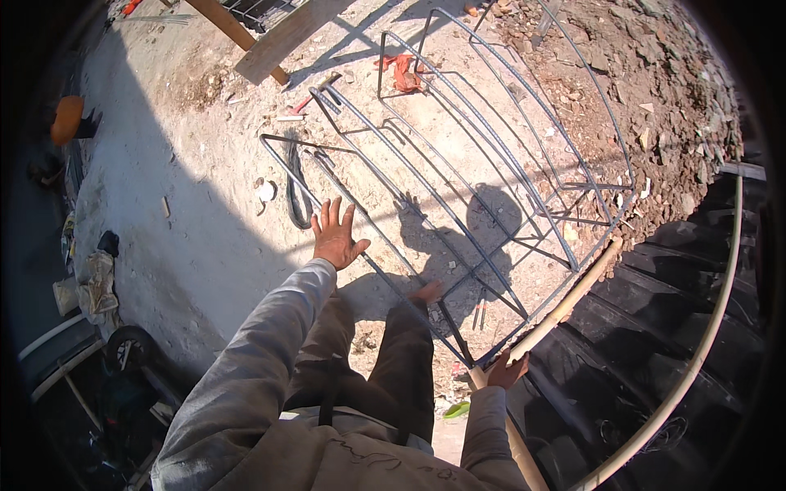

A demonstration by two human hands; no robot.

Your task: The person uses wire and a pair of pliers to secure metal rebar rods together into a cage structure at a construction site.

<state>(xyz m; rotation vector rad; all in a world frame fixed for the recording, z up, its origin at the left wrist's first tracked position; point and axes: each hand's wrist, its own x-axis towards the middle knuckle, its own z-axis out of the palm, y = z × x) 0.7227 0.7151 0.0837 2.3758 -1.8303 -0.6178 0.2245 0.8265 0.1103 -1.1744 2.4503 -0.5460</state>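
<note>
My left hand (337, 237) is open, its fingers spread, above the near long bar of a steel rebar frame (458, 219). The frame is made of long ribbed bars joined by bent rectangular hoops, and it stands on the dirt before me. My right hand (508, 372) is closed around a light round pole (565, 313) beside the frame's near right corner; its fingers are partly hidden. A coil of dark tie wire (295, 184) lies left of the frame. My bare foot (427, 293) shows beneath the bars.
A hammer with a red handle (301, 105) and an orange-red plastic scrap (403, 74) lie beyond. Dark roofing sheets (647, 319) and a curved pale pole (708, 348) are on the right. A wooden post (225, 24) stands at the back. Rubble (655, 90) covers the far right.
</note>
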